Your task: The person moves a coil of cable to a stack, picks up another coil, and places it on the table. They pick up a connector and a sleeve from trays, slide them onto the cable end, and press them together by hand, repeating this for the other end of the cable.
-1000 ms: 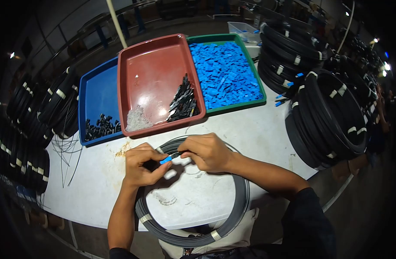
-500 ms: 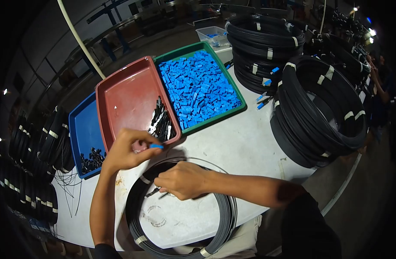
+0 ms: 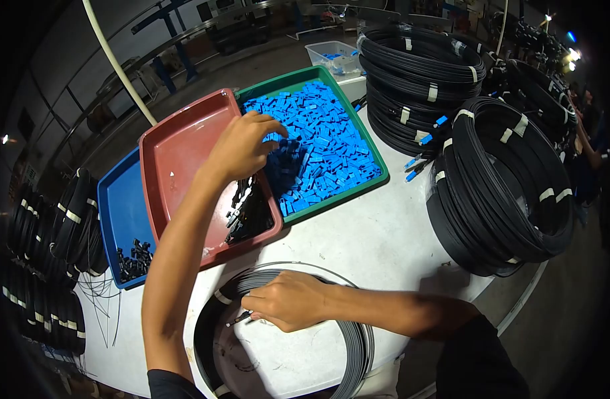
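My left hand (image 3: 246,147) is over the near left side of the green tray (image 3: 338,198), its fingers curved and apart above the small blue plastic connector housings (image 3: 325,146). The thumb is hidden, and I see no piece in its fingers. Closer to me, my right hand (image 3: 288,300) pinches a black cable end with a slim connector (image 3: 238,318) sticking out to the left. The hand rests above the coil of black cable (image 3: 358,352), which lies on the white table (image 3: 318,249) with pale tape bands around it.
A red tray (image 3: 185,110) holds black and white connector parts (image 3: 248,216). Under its left side, a blue tray (image 3: 119,193) contains small black pieces (image 3: 135,259). Cable coils (image 3: 498,193) stand stacked at the right, more (image 3: 45,266) at the left. A clear bin (image 3: 331,60) stands behind.
My left hand has moved up and forward from the red tray's front edge to the green tray. The blue piece it pinched no longer shows. My right hand keeps its hold on the cable end.
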Available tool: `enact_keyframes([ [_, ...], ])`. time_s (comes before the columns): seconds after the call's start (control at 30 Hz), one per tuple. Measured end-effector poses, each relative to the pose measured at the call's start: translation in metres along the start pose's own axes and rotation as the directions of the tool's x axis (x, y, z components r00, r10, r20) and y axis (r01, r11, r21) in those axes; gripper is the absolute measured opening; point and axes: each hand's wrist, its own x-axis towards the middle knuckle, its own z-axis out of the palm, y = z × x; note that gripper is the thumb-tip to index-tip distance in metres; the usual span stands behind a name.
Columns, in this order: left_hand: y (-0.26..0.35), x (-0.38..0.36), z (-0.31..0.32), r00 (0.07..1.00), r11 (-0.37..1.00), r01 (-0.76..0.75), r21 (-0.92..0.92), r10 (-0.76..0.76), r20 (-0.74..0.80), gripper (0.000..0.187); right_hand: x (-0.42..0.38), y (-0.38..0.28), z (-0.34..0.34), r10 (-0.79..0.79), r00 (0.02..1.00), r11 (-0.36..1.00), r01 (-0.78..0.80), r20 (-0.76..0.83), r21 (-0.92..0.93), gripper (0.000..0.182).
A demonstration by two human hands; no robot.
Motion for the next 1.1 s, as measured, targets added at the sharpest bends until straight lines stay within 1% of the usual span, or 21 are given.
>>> enact_keyframes([
  [0.03,0.0,-0.001,-0.008,0.993,0.994,0.021,0.105,-0.033,0.117,0.031,-0.001,0.0,0.001,0.007,1.0,1.0,-0.007,0.01,-0.012,0.022],
  [0.07,-0.003,-0.005,-0.005,0.995,0.996,-0.019,0.092,0.01,0.101,0.019,0.0,0.001,0.001,0.012,1.0,1.0,-0.012,0.019,-0.026,0.022],
  [0.1,-0.005,-0.007,-0.004,0.995,0.996,-0.016,0.093,0.006,0.101,0.019,0.001,0.0,-0.001,0.01,1.0,1.0,-0.009,0.02,-0.023,0.022],
  [0.17,-0.007,-0.012,-0.002,0.949,0.981,-0.153,0.118,0.112,0.296,0.022,0.003,-0.004,-0.005,0.083,0.99,0.996,-0.087,0.116,0.036,0.022],
  [0.2,-0.005,-0.013,0.003,0.934,0.975,-0.163,0.151,0.103,0.342,0.024,0.003,-0.004,-0.005,0.083,0.99,0.995,-0.088,0.117,0.039,0.022],
  [0.23,-0.003,-0.015,0.008,0.934,0.976,-0.161,0.149,0.102,0.342,0.024,0.003,-0.004,-0.005,0.082,0.99,0.995,-0.088,0.115,0.043,0.022],
  [0.33,0.003,-0.014,0.019,0.947,0.94,-0.136,0.313,0.03,0.32,0.021,0.002,-0.004,-0.004,0.085,0.99,0.995,-0.09,0.112,0.042,0.022],
  [0.4,0.005,-0.01,0.024,0.947,0.934,-0.109,0.339,-0.005,0.32,0.02,0.002,-0.003,-0.003,0.084,0.99,0.995,-0.089,0.116,0.036,0.022],
  [0.47,0.005,-0.006,0.029,0.947,0.927,-0.08,0.366,-0.044,0.317,0.02,0.0,0.0,0.001,0.003,1.0,1.0,-0.003,0.002,-0.011,0.022],
  [0.57,0.001,-0.005,0.038,0.928,0.904,-0.059,0.424,-0.107,0.356,0.016,0.0,-0.001,0.0,0.011,1.0,1.0,-0.011,0.012,-0.004,0.022],
  [0.63,0.0,-0.007,0.041,0.972,0.933,-0.073,0.353,-0.012,0.234,0.013,0.001,-0.003,-0.003,0.045,0.997,0.999,-0.047,0.062,0.021,0.022],
  [0.67,0.0,-0.008,0.042,0.972,0.934,-0.072,0.351,-0.013,0.235,0.013,0.002,-0.004,-0.004,0.078,0.991,0.995,-0.084,0.11,0.045,0.022],
  [0.73,0.005,-0.009,0.036,0.996,0.984,-0.023,0.177,0.007,0.088,0.007,0.001,-0.004,-0.005,0.079,0.991,0.995,-0.085,0.109,0.046,0.022],
  [0.77,0.009,-0.01,0.032,0.996,0.984,-0.023,0.178,0.007,0.091,0.007,0.002,-0.004,-0.005,0.077,0.991,0.995,-0.082,0.107,0.047,0.022],
  [0.83,0.021,-0.017,0.022,0.98,0.968,0.2,-0.149,-0.2,0.017,0.014,0.002,-0.003,-0.006,0.069,0.991,0.996,-0.074,0.113,0.039,0.022],
  [0.87,0.027,-0.023,0.014,0.978,0.967,0.208,-0.146,-0.208,0.015,0.014,0.002,-0.003,-0.006,0.063,0.991,0.997,-0.067,0.12,0.026,0.022],
  [0.93,0.037,-0.039,0.0,0.971,0.932,0.173,-0.317,-0.216,-0.104,0.02,0.002,-0.004,-0.007,0.059,0.991,0.997,-0.063,0.119,0.033,0.022],
  [0.97,0.041,-0.051,-0.004,0.969,0.934,0.178,-0.311,-0.221,-0.11,0.02,0.002,-0.004,-0.008,0.061,0.992,0.997,-0.065,0.113,0.036,0.022],
  [1.03,0.049,-0.081,-0.013,0.94,0.903,0.229,-0.364,-0.302,-0.156,0.022,0.002,-0.003,-0.009,0.042,0.992,0.998,-0.046,0.118,0.031,0.021],
  [1.07,0.046,-0.097,-0.01,0.921,0.857,0.244,-0.453,-0.351,-0.167,0.023,0.002,-0.002,-0.007,0.016,0.997,1.0,-0.018,0.074,0.022,0.02],
  [1.1,0.05,-0.113,-0.014,0.921,0.855,0.218,-0.471,-0.339,-0.19,0.022,0.002,-0.002,-0.006,-0.011,0.999,1.0,0.011,0.031,0.013,0.02],
])
